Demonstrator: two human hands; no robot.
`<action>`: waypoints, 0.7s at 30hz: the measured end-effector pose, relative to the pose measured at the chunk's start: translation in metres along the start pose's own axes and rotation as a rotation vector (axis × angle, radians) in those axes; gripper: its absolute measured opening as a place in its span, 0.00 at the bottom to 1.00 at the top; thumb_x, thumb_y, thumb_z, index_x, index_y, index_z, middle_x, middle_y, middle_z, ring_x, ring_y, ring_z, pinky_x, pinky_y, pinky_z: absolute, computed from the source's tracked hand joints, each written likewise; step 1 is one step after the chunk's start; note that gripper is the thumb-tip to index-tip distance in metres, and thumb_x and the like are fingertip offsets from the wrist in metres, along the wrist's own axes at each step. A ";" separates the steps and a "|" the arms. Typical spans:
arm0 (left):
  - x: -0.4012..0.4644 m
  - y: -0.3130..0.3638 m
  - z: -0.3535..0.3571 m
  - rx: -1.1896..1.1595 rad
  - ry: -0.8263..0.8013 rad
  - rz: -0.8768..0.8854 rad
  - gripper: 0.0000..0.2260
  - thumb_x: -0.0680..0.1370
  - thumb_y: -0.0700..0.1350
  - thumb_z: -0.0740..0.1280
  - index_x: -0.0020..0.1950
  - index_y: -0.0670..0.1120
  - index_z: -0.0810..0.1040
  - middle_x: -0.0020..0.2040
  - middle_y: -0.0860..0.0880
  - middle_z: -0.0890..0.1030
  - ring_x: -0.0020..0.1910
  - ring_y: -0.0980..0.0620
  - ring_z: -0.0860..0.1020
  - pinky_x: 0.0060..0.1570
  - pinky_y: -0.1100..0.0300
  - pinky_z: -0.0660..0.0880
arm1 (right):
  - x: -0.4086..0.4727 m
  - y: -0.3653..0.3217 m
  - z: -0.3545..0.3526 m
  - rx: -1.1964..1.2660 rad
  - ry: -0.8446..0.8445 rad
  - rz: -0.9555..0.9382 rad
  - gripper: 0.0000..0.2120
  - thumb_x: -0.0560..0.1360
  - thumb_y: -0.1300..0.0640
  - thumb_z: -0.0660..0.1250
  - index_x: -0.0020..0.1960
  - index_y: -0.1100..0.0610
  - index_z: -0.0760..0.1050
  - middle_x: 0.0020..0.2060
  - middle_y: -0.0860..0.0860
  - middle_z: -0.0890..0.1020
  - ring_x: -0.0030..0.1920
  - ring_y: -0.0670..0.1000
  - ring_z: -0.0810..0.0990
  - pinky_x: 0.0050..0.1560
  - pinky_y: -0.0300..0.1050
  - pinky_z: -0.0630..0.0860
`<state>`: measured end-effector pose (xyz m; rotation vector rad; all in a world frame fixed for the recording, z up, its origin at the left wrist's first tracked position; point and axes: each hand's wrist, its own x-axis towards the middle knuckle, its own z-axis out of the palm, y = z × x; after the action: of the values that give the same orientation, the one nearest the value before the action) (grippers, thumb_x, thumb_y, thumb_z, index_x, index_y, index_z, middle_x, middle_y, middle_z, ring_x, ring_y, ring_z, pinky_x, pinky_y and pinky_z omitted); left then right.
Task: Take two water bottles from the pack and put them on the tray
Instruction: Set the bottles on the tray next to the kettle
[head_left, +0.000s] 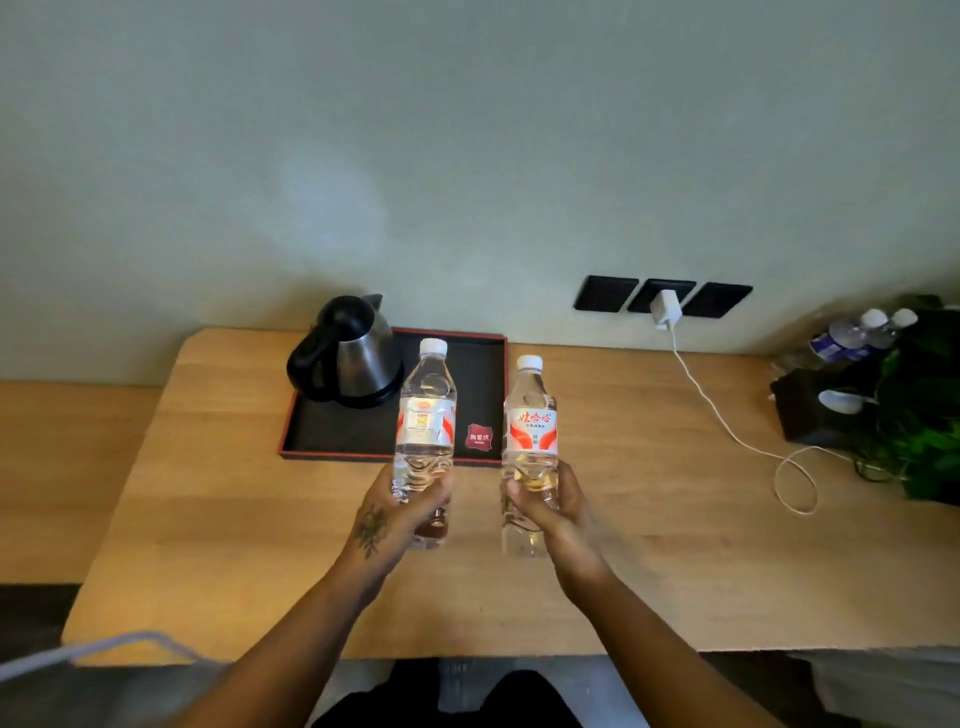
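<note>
Your left hand (402, 512), tattooed on its back, is wrapped around the lower part of a clear plastic water bottle with a white cap and red-and-white label (425, 441). You hold it upright above the light wooden counter (218, 493). Beyond this hand lies a shallow black rectangular tray with a red rim (488, 364), and the bottle's upper half overlaps it in the view; whether the bottle touches anything below cannot be told. Further beyond and a little left of the hand, a stainless steel electric kettle with a black handle and lid (348, 358) stands on the tray's far left corner. A small dark red card (478, 437) lies on the tray between your two hands' bottles.

Your right hand (545, 501) grips a second clear water bottle with a white cap and red lettering on its label (530, 441), upright, just right of the tray's edge.

Beyond and right of this hand, a white charger (666, 307) sits in a black wall socket, its white cable (727, 431) trailing over the counter. Far right, more capped bottles (857, 335) stand beside green leaves (924, 431).
</note>
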<state>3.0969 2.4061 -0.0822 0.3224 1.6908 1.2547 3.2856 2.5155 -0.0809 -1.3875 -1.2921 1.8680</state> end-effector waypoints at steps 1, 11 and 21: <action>0.013 0.007 -0.002 0.002 -0.014 0.015 0.35 0.61 0.71 0.81 0.63 0.55 0.83 0.51 0.50 0.91 0.47 0.51 0.90 0.36 0.60 0.84 | 0.014 -0.004 0.004 -0.020 -0.005 -0.004 0.34 0.66 0.49 0.82 0.69 0.50 0.76 0.57 0.49 0.89 0.57 0.46 0.88 0.52 0.39 0.84; 0.168 0.060 0.003 0.077 -0.164 0.142 0.33 0.68 0.54 0.83 0.72 0.54 0.79 0.64 0.50 0.88 0.64 0.49 0.86 0.66 0.49 0.80 | 0.181 -0.045 0.021 -0.190 -0.165 -0.124 0.39 0.72 0.71 0.80 0.77 0.57 0.66 0.66 0.56 0.84 0.64 0.52 0.86 0.55 0.39 0.84; 0.302 0.052 0.030 0.148 -0.061 0.218 0.29 0.69 0.29 0.82 0.68 0.41 0.80 0.57 0.53 0.90 0.58 0.54 0.88 0.56 0.60 0.84 | 0.319 -0.029 0.036 -0.289 -0.164 -0.201 0.39 0.70 0.71 0.82 0.75 0.55 0.69 0.66 0.50 0.83 0.66 0.47 0.84 0.61 0.42 0.84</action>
<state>2.9546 2.6527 -0.2000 0.6428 1.7342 1.2645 3.1291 2.7697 -0.2027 -1.2035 -1.7719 1.7391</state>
